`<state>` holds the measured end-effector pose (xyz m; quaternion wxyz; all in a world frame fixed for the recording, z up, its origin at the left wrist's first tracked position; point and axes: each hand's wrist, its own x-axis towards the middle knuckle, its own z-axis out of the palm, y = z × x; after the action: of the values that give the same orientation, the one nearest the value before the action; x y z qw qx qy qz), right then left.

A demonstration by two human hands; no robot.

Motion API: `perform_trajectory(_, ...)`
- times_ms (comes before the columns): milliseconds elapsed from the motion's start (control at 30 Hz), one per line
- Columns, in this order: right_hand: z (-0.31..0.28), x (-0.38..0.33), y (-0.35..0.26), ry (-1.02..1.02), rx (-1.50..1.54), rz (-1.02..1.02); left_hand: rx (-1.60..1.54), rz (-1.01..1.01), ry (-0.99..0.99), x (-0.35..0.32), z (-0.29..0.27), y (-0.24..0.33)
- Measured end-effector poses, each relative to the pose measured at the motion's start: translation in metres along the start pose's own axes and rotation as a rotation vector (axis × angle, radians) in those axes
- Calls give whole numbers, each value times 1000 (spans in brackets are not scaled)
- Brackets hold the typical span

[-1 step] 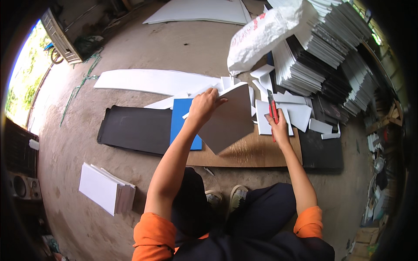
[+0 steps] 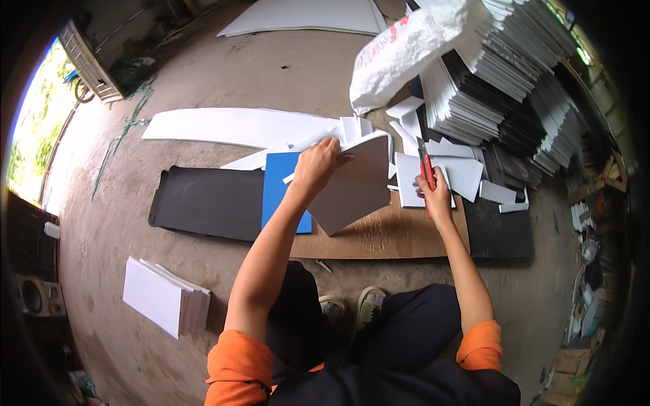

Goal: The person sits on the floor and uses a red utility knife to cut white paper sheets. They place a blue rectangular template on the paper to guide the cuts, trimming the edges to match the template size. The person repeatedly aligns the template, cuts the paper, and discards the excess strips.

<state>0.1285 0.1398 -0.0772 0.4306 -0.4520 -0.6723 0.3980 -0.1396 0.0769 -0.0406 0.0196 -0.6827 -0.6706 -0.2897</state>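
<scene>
Over the brown board (image 2: 393,237), left hand (image 2: 315,166) gripping tilted grey panel (image 2: 355,189); right hand (image 2: 433,193) clenching red cutter (image 2: 426,169), blade pointing away.

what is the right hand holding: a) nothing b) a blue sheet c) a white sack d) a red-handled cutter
d: the right hand grips a red-handled cutter over the white pieces, while the left hand holds the grey board.

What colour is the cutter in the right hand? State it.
Red, with a dark blade end: the cutter in the right hand, seen in the head view.
</scene>
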Motion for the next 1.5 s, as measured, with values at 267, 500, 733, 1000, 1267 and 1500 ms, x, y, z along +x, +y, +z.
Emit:
perform_trajectory(267,-24,-24,-25,-170,283,556,67,266,-91,19,37,44)
perform_trajectory(500,-57,-72,-78,-119,-53,369,98,317,-128,3,20,83)
perform_trajectory(733,-72,-100,-106,129,-564,-38,-39,335,-167,-11,16,79)
perform_trajectory(1000,-50,-94,-84,210,-714,-169,94,353,-142,-12,14,86)
perform_trajectory(1267,27,-119,-55,46,97,316,25,341,-292,-16,8,94)
perform_trajectory(1500,42,-122,-66,205,-378,-4,44,326,-199,-4,12,83)
